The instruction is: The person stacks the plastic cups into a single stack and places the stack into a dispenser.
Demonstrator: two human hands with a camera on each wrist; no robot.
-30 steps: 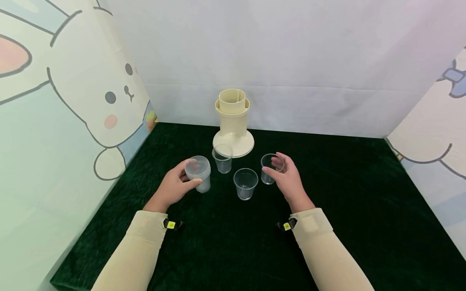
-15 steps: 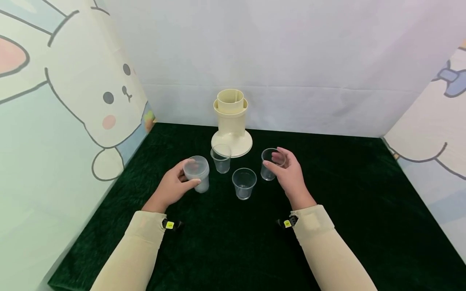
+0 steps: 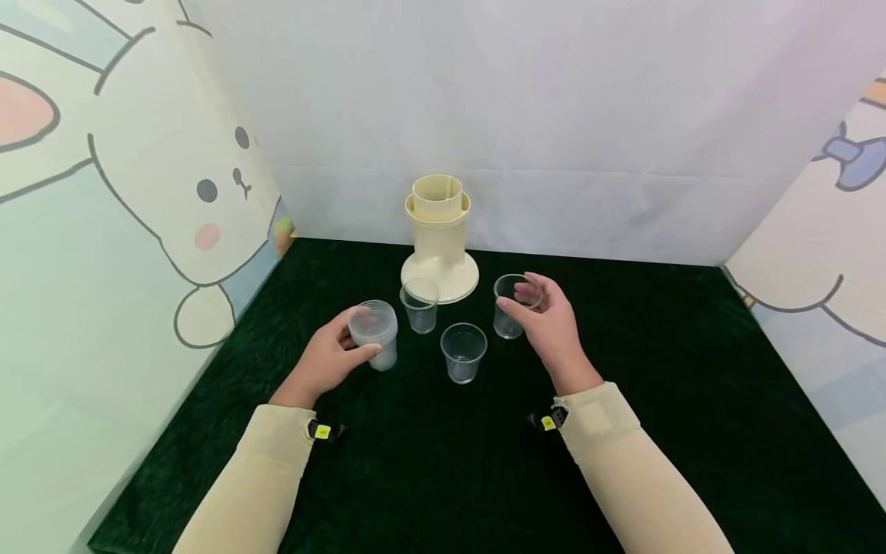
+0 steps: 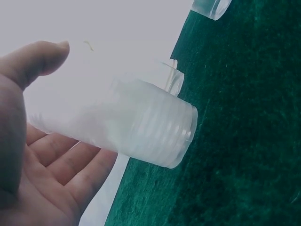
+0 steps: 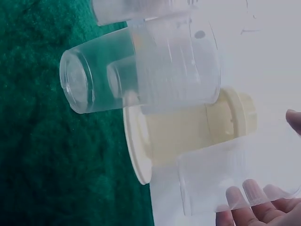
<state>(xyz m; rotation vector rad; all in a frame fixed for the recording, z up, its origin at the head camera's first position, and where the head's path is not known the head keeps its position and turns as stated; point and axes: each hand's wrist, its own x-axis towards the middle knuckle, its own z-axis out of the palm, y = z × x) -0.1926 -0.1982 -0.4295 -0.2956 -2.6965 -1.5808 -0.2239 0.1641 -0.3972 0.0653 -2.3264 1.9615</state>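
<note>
My left hand holds a stack of nested clear plastic cups, thumb on the near side and fingers behind. Whether that stack touches the cloth I cannot tell. In my right hand is a single clear plastic cup, upright, gripped between thumb and fingers; its base seems to be off the cloth. Two more plastic cups stand upright between the hands: a near cup in the middle and a far cup beside the stack.
A cream plastic stand with a round base and a tube in its top rises behind the cups, near the back edge. Dark green cloth covers the table. White fabric hangs behind, with rabbit-print panels at the sides.
My right hand has moved its cup up and slightly away from me. The left hand and the stack have stayed in place, as have the two standing cups.
</note>
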